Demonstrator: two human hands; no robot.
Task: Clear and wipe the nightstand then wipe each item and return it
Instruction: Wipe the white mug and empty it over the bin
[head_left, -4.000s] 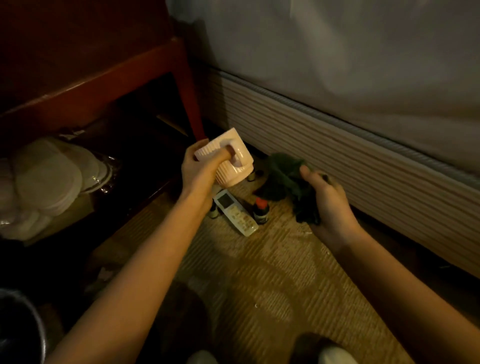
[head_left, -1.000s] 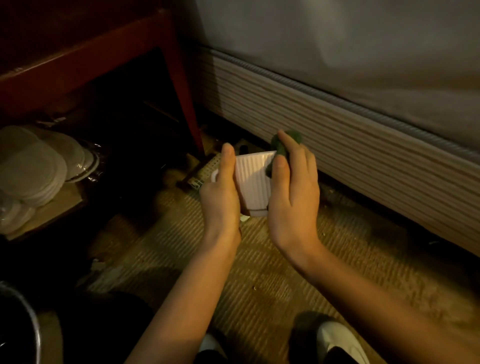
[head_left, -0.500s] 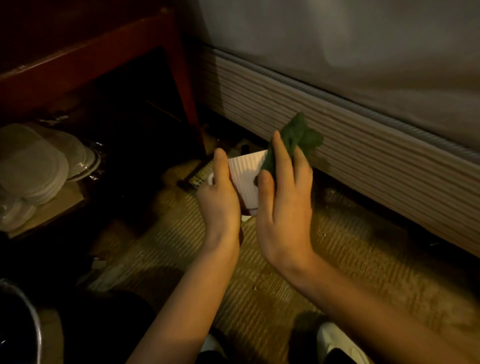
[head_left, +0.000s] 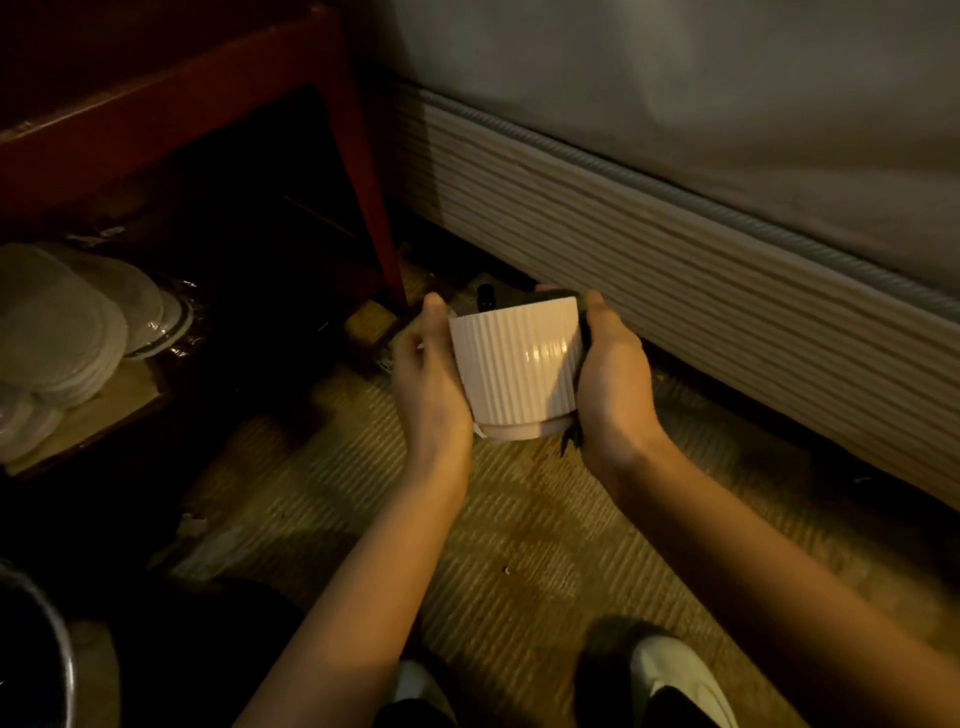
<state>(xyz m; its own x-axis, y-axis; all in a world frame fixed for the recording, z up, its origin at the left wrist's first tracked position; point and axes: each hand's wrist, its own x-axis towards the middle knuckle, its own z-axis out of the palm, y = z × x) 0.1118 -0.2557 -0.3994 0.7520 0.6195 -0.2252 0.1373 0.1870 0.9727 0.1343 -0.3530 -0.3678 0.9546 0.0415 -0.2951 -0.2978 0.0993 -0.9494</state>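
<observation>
Ribbed white cup held above the carpet, green cloth tucked at its right side.

The cup (head_left: 514, 358) is pale, glossy, vertically ribbed, with a plain band at its foot; it tilts with the rim away and sits just right of the nightstand leg (head_left: 371, 208). The dark green cloth (head_left: 574, 441) shows only as slivers against the cup's right wall and base, on the side away from the leg.

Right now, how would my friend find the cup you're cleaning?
Start at the mattress edge beside the red nightstand leg. Above the woven floor mat in front of them, the left hand and right hand cradle a ribbed white mug. It is the only pale, vertically grooved thing there, with a dark green cloth against its side.
</observation>
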